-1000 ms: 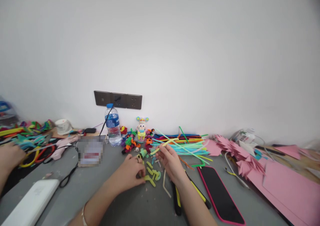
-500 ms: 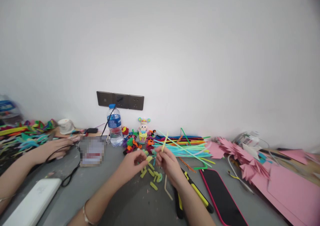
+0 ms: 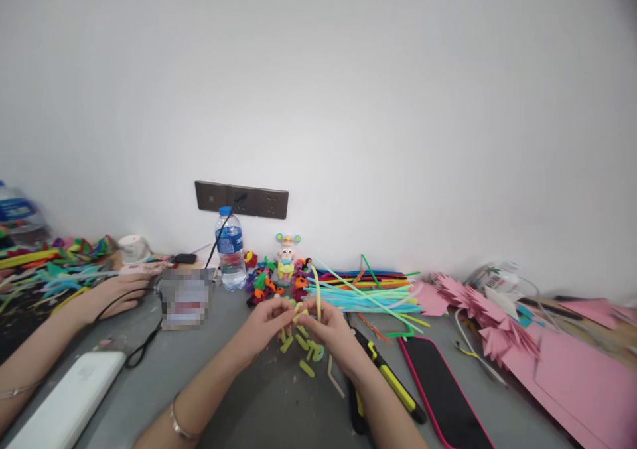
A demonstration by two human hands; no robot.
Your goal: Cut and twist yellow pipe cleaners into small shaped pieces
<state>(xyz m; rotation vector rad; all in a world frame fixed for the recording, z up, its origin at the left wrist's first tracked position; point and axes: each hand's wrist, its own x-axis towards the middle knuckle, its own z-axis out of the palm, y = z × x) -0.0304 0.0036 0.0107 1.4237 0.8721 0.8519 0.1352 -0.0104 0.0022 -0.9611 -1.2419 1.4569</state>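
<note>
A pale yellow pipe cleaner (image 3: 317, 283) rises from the fingers of my right hand (image 3: 332, 335), which is closed on it in a pinch. My left hand (image 3: 266, 329) meets it fingertip to fingertip, pinched around a yellow piece (image 3: 298, 308) at the lower end; whether this is part of the same pipe cleaner is hard to see. Under both hands, several short rolled yellow-green pieces (image 3: 306, 369) lie on the grey table. Beside my right wrist rest black-and-yellow pliers (image 3: 393, 384) and a thin bent pale strip (image 3: 334, 377).
Behind my hands are a bundle of coloured pipe cleaners (image 3: 368, 293), a small figurine (image 3: 285, 260) and a water bottle (image 3: 231, 253). A phone (image 3: 442, 389) and pink paper (image 3: 582, 376) lie right. At left are a white power bank (image 3: 70, 399) and another person's hand (image 3: 122, 296).
My hands have come together; the left moved right to the right hand's fingertips. The yellow pipe cleaner has shifted slightly left and stands more upright.
</note>
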